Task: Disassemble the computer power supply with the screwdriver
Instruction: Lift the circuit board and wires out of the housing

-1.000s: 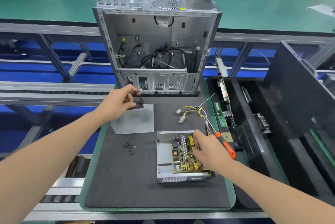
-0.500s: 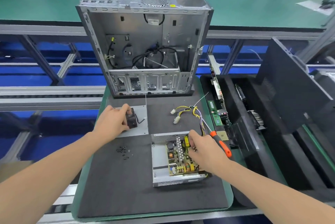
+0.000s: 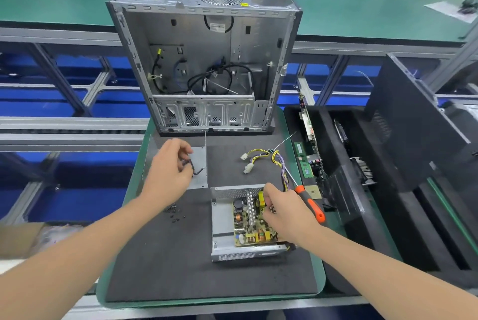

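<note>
The opened power supply housing (image 3: 222,229) lies on the black mat (image 3: 181,268) with its circuit board (image 3: 247,221) exposed. My right hand (image 3: 287,216) rests its fingertips on the board's right side and keeps the orange-and-black screwdriver (image 3: 311,207) tucked against it, shaft pointing up and left. A yellow and purple wire bundle (image 3: 279,162) runs from the supply to white connectors (image 3: 244,156). My left hand (image 3: 169,164) is curled over a small black wired part (image 3: 192,167) on the loose metal cover plate (image 3: 200,180).
An empty computer case (image 3: 207,61) stands open at the mat's far edge. Several black screws (image 3: 176,213) lie left of the supply. A black foam tray (image 3: 344,164) on the right holds circuit boards (image 3: 306,162), with a dark side panel (image 3: 413,125) leaning beyond it.
My left hand has come down from beside the case and brought the small black part onto the cover plate. My right hand has stayed on the board with the screwdriver.
</note>
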Motion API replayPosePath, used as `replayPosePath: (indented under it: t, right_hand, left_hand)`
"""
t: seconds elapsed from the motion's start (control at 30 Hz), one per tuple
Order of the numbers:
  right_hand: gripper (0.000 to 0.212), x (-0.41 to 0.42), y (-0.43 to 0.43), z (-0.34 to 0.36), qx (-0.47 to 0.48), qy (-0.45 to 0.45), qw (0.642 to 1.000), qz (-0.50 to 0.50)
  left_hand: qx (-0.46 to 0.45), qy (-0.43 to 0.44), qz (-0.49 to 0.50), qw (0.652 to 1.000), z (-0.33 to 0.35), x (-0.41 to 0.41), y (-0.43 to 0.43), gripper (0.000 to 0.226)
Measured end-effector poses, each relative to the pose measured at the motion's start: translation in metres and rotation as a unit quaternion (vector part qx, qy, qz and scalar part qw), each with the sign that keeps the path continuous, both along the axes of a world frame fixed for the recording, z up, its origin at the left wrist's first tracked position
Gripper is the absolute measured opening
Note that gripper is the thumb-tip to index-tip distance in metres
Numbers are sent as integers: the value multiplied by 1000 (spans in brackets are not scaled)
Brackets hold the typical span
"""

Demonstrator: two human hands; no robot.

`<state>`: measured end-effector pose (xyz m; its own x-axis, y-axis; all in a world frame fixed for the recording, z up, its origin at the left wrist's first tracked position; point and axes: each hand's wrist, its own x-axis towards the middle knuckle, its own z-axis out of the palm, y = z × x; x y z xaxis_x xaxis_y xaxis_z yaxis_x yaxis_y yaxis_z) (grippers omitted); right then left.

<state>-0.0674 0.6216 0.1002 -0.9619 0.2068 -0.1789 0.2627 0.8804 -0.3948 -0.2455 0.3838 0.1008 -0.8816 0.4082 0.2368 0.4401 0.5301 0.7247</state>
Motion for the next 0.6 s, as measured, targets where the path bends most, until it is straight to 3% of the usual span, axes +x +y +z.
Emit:
replayPosePath:
  t: [0.1, 0.23, 0.33, 0.6]
  right_hand:
    - [19, 0, 1, 0, -15, 16, 1000, -2]
    - [17, -1, -1, 3, -30, 26, 999, -13]
    - [19, -3, -3, 8, -42, 40, 998, -7]
    - [20, -13, 6, 20, -39, -6, 999, 12]
  left_hand:
    - [3, -32, -50, 998, 2, 39, 9, 37]
    - [-61, -44, -176, 981, -6, 86, 22, 25]
    - [-78, -52, -173, 980, -18, 101, 33, 21]
    - [-122, -118, -149, 974, -17, 100, 35, 45]
